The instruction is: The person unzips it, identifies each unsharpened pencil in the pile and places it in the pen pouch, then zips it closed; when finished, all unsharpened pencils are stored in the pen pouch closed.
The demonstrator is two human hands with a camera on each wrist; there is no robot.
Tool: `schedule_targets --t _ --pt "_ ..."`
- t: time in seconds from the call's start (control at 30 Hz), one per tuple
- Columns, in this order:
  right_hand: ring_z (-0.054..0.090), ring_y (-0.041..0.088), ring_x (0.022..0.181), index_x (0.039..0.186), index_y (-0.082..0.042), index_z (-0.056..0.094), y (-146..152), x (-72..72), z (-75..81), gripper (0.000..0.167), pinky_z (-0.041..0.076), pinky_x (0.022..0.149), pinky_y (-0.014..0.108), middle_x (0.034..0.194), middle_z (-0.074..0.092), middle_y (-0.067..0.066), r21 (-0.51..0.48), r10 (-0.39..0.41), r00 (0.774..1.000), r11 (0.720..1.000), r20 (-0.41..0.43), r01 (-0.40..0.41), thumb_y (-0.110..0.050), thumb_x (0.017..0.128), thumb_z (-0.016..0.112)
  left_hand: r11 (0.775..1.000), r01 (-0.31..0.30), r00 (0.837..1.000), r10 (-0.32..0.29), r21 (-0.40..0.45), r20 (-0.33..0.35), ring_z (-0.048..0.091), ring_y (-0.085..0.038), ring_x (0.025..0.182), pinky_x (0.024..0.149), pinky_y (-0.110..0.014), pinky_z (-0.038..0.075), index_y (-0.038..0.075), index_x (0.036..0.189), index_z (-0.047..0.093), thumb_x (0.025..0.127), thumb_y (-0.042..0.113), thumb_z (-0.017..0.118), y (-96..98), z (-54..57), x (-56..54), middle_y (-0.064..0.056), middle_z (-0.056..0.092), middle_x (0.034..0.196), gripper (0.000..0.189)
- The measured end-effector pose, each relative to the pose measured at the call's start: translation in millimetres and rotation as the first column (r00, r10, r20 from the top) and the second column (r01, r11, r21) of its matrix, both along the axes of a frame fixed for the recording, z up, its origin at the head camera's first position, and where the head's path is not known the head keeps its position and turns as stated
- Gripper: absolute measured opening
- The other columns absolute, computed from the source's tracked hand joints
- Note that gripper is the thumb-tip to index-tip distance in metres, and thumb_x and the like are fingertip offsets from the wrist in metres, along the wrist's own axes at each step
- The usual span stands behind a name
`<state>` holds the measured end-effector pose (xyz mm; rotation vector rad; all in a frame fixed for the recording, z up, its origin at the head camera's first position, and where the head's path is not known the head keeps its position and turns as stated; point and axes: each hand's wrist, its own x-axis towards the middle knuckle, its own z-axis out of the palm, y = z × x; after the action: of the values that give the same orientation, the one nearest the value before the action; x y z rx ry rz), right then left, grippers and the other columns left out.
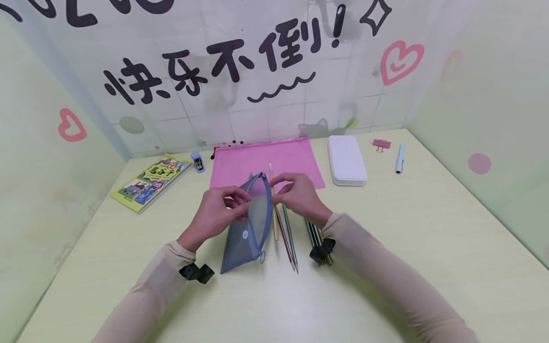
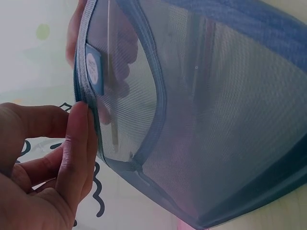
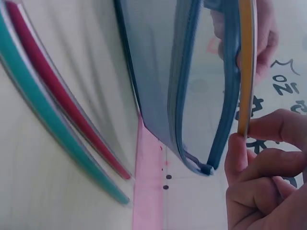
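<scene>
My left hand (image 1: 216, 209) pinches the zip edge of a blue mesh pencil case (image 1: 240, 250), seen close up in the left wrist view. The case stands tilted above the table with its zipped mouth gaping. Between thumb and fingertips my right hand (image 1: 300, 195) pinches a yellow pencil (image 3: 246, 67), which runs alongside the case's right edge, outside its mouth. A red pencil (image 3: 67, 88) and a green pencil (image 3: 53, 120) lie side by side on the table below. Beneath the right wrist is a bundle of dark striped pencils (image 1: 311, 233), partly hidden by the sleeve.
Behind the hands lies a pink zip folder (image 1: 240, 164). A comic-covered book (image 1: 152, 183) and a small blue-capped container (image 1: 198, 162) are at the back left. At the back right are a white case (image 1: 347, 159), a pink binder clip (image 1: 381, 143) and a light blue pen (image 1: 400, 158).
</scene>
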<state>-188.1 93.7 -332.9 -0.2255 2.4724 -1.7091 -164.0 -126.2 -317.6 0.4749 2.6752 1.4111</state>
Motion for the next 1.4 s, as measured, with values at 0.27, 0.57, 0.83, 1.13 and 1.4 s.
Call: schedule_targets --t 0.27,0.57,0.83,1.13,1.4 --pt "0.071 0.027 0.076 0.112 -0.013 0.072 -18.3 6.3 -8.5 0.032 0.047 0.059 0.023 0.082 0.076 0.009 -0.031 -0.048 0.999 0.998 -0.015 0.048 -0.008 0.081 0.074 1.000 -0.002 1.000 0.002 -0.006 -0.006 0.068 -0.013 0.066 0.063 -0.029 0.063 0.000 0.102 0.072 0.089 0.001 0.065 1.1 -0.5 0.6 -0.014 0.071 0.085 0.015" --pt "0.065 0.018 0.067 0.113 -0.010 0.072 -26.5 13.6 -14.4 0.031 0.047 0.054 0.023 0.080 0.076 0.008 -0.046 -0.080 0.997 0.996 -0.007 0.080 -0.010 0.082 0.076 1.000 -0.001 1.000 0.001 -0.003 -0.008 0.069 -0.014 0.066 0.063 -0.029 0.064 -0.003 0.105 0.071 0.089 0.002 0.065 3.9 -1.0 1.0 -0.014 0.070 0.085 0.018" --pt "0.066 0.018 0.065 0.110 -0.012 0.071 -29.4 23.2 -15.0 0.027 0.044 0.050 0.025 0.079 0.076 0.007 -0.025 -0.009 1.000 1.000 -0.020 0.008 -0.011 0.083 0.076 1.000 -0.004 0.999 0.005 0.014 -0.035 0.068 -0.015 0.068 0.065 -0.035 0.064 -0.003 0.103 0.071 0.089 0.002 0.065 5.3 -1.5 1.1 -0.016 0.070 0.087 0.016" --pt "0.072 0.025 0.074 0.113 -0.013 0.070 -9.1 19.1 -12.2 0.029 0.052 0.057 0.025 0.085 0.077 0.010 0.020 -0.048 0.991 0.999 -0.122 0.051 -0.014 0.085 0.076 1.000 0.005 0.999 -0.004 0.029 -0.038 0.068 -0.016 0.067 0.064 -0.033 0.064 -0.002 0.102 0.072 0.089 0.000 0.064 5.5 -2.2 0.6 -0.016 0.069 0.086 0.015" --pt "0.067 0.023 0.074 0.108 -0.007 0.070 39.1 7.5 -11.4 0.024 0.050 0.058 0.026 0.086 0.073 0.013 0.152 -0.074 0.984 0.983 -0.164 0.100 -0.013 0.086 0.074 0.999 -0.001 0.999 0.003 0.038 -0.041 0.068 -0.016 0.067 0.062 -0.027 0.063 -0.001 0.100 0.072 0.088 -0.002 0.062 3.4 -3.5 1.2 -0.016 0.069 0.085 0.016"
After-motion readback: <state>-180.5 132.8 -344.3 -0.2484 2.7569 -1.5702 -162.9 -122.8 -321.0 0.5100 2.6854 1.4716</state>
